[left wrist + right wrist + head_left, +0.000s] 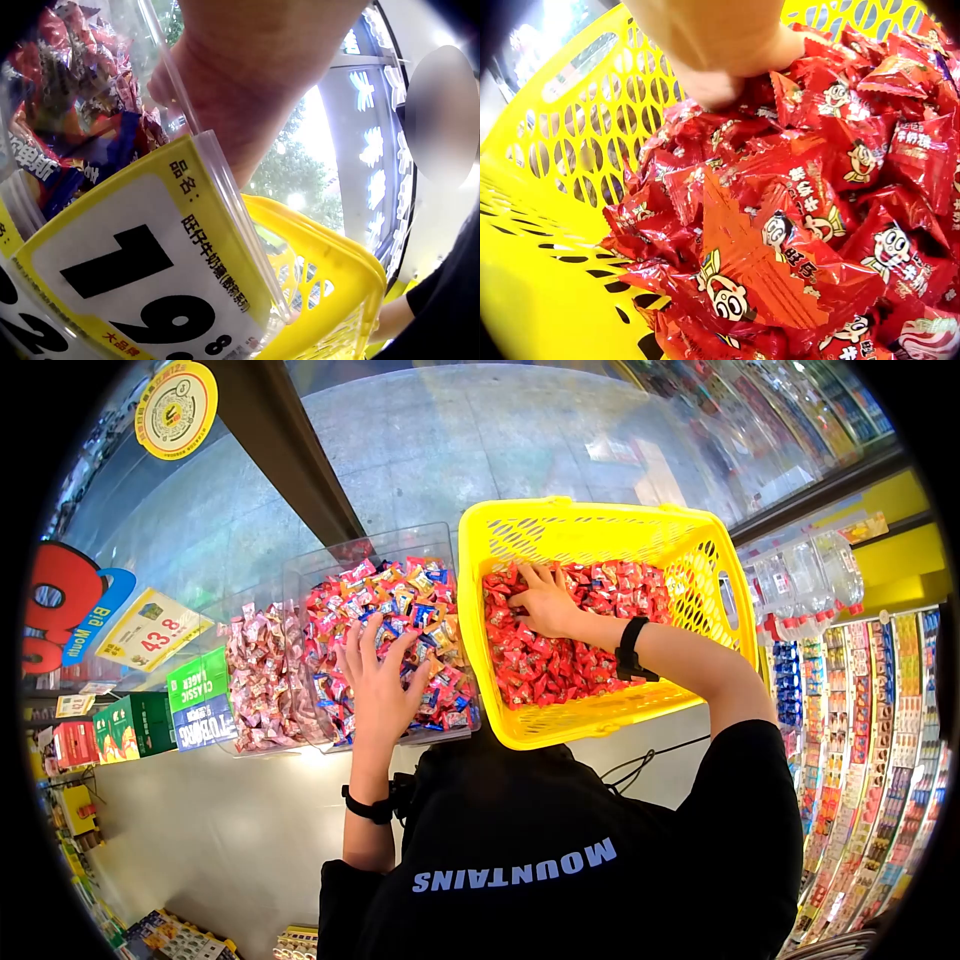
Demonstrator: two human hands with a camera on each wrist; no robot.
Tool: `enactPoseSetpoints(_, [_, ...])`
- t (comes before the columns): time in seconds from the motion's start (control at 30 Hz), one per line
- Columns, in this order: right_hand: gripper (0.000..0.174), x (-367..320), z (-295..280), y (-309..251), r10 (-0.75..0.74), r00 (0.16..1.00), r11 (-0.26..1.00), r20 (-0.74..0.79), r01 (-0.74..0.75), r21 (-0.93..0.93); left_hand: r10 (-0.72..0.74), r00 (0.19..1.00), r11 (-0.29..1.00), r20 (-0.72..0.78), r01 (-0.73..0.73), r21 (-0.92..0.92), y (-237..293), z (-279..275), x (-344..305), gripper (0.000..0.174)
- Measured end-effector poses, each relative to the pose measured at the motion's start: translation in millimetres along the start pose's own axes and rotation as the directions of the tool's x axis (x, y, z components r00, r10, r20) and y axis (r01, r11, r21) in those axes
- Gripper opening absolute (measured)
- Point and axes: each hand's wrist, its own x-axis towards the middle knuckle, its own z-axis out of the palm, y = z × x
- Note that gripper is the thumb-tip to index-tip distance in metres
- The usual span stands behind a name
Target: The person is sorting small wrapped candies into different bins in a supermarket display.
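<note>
In the head view a yellow basket (520, 732) holds many red-wrapped candies (560, 670). The right hand (545, 603) reaches into it and touches the candies near the basket's left side, its fingers spread and partly among the wrappers. The left hand (385, 685), fingers spread, rests over mixed colourful candies (400, 590) in a clear bin just left of the basket. In the right wrist view the hand (727, 52) lies at the top against the red candies (810, 195), fingertips hidden. The left wrist view shows the left hand (240, 82) beyond the clear bin's wall.
Farther left stands a bin of pink-wrapped candies (265, 680), with a price sign (153, 630) and a green box (198, 678) beyond. A yellow price card (142, 255) fronts the bin. Plastic bottles (805, 585) and stocked shelves (860, 730) are to the right.
</note>
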Motion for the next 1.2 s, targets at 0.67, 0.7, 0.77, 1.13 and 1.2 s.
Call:
enactPoseSetpoints(0.67, [0.054,-7.8,-75.1,6.0,-0.259,0.946,0.966,0.198,0.252,0.058,0.001,0.999,0.999,0.032,0.000,-0.048,-6.1,7.4,1.5,0.044])
enactPoseSetpoints(0.7, [0.052,-6.4,-64.1,10.8,-0.215,0.966,0.977,0.143,0.211,0.041,0.002,1.000,0.999,0.031,-0.001,-0.048,-5.5,6.5,2.5,0.044])
enactPoseSetpoints(0.77, [0.049,-5.2,-49.4,14.6,-0.209,0.978,0.978,0.022,0.209,-0.008,0.003,1.000,0.999,0.028,-0.002,-0.052,-4.9,6.2,5.0,0.043])
enactPoseSetpoints(1.13, [0.032,0.9,-60.4,10.9,-0.221,0.975,0.963,0.007,0.217,0.157,0.045,0.999,0.998,-0.030,-0.046,-0.040,3.3,-6.2,12.4,0.042])
enactPoseSetpoints(1.2, [0.029,-4.4,-87.0,-4.6,-0.292,0.955,0.918,-0.043,0.293,0.268,0.046,0.994,0.991,-0.103,-0.059,-0.124,14.0,-16.9,20.1,0.044])
